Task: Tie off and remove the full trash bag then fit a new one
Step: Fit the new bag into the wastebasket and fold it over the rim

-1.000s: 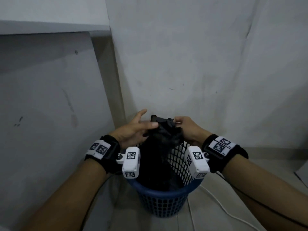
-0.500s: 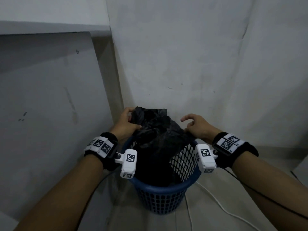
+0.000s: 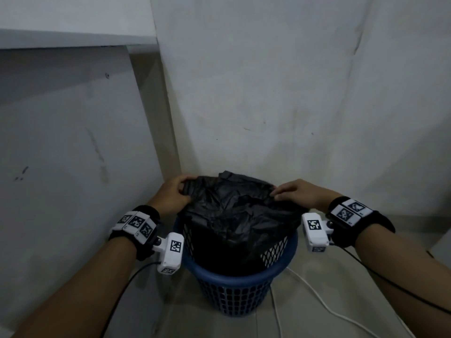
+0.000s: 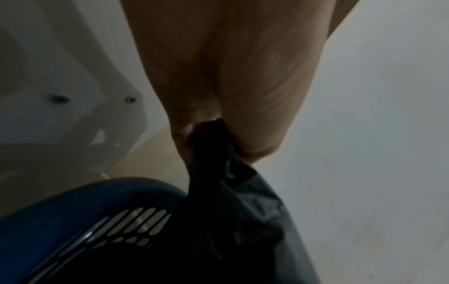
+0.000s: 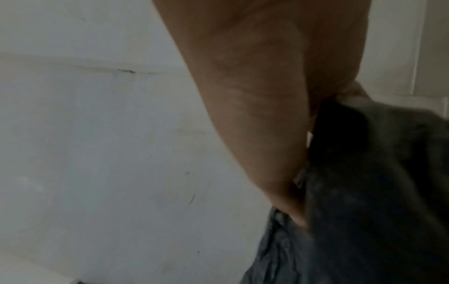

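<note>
A black trash bag (image 3: 234, 211) sits in a blue mesh bin (image 3: 234, 284) in the room's corner, its top spread wide over the bin mouth. My left hand (image 3: 179, 191) grips the bag's left edge; the left wrist view shows the black plastic (image 4: 213, 146) bunched between thumb and fingers. At the bag's right edge my right hand (image 3: 280, 193) pinches the plastic, and the right wrist view shows the bag (image 5: 364, 173) held against the fingers. What is inside the bag is hidden.
White walls (image 3: 268, 93) close the corner right behind the bin. A white panel (image 3: 61, 142) under a shelf stands on the left. A white cable (image 3: 317, 296) runs across the floor to the right of the bin. Black cords trail from both wrists.
The hands have moved apart from the bag's bunched top to its left and right edges. The bag mouth has been stretched open wide over the bin.
</note>
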